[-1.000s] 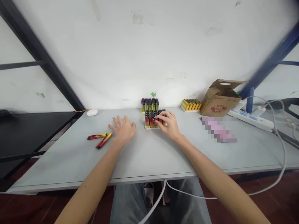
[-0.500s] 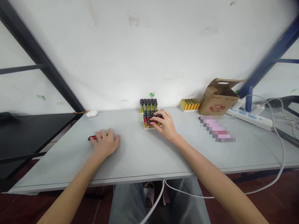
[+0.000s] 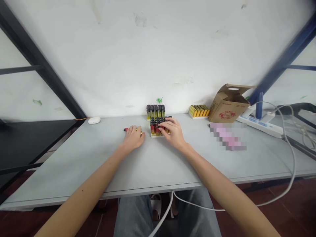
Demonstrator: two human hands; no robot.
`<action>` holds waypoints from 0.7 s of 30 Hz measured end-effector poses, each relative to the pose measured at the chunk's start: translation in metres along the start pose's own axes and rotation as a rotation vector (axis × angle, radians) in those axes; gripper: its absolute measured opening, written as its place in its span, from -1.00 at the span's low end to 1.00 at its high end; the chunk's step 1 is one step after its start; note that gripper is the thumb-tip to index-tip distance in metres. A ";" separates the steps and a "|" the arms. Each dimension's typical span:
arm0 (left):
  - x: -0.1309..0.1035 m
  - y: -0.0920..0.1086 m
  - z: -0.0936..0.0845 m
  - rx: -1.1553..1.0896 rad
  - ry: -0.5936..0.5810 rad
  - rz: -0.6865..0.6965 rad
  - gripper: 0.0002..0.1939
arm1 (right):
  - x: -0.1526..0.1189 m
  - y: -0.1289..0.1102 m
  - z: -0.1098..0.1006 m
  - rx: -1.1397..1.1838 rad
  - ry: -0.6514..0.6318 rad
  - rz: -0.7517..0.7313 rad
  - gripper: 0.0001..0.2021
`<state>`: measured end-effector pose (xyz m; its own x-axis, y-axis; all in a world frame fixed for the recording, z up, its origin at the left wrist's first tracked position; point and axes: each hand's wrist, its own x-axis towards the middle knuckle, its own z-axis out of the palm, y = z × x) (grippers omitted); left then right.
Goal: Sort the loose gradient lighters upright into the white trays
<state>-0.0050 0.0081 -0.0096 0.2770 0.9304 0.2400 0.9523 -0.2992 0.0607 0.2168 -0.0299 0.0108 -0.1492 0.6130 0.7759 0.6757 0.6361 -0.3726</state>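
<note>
My left hand (image 3: 133,137) is palm down, its fingers closed over a red and yellow lighter with a black end (image 3: 125,129). It sits low over the table, just left of the front white tray (image 3: 154,136). That tray holds several upright red and yellow lighters (image 3: 153,127) with black tops. My right hand (image 3: 174,132) reaches over the tray's right side, thumb and forefinger pinched at a black-topped lighter (image 3: 158,129) in the front row. Its fingers hide part of the rows. Behind stands a second group of upright yellow-green lighters (image 3: 155,112).
Against the wall at right is a white tray of short yellow cylinders (image 3: 199,111), beside an open cardboard box (image 3: 227,108). A pixelated pink item (image 3: 227,136) lies in front. A power strip (image 3: 264,126) with cables is farther right. A white earbud case (image 3: 94,120) lies at left.
My left hand has moved right and away from me with the lighter, from the table's left part to beside the front tray. My right hand stays nearly in place at the lighters.
</note>
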 end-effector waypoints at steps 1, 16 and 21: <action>0.003 0.002 0.001 -0.009 0.008 -0.003 -0.55 | 0.000 0.001 0.000 -0.035 0.008 -0.011 -0.82; 0.005 -0.049 -0.022 -0.367 0.137 0.089 -0.70 | 0.000 0.015 -0.012 -0.079 0.034 0.095 -0.74; 0.004 -0.060 -0.021 -0.275 0.093 0.125 -0.72 | 0.000 0.028 -0.011 -0.075 0.075 0.176 -0.75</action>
<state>-0.0638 0.0254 0.0085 0.3650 0.8630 0.3492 0.8373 -0.4683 0.2821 0.2436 -0.0172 0.0053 0.0285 0.6733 0.7388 0.7390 0.4835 -0.4692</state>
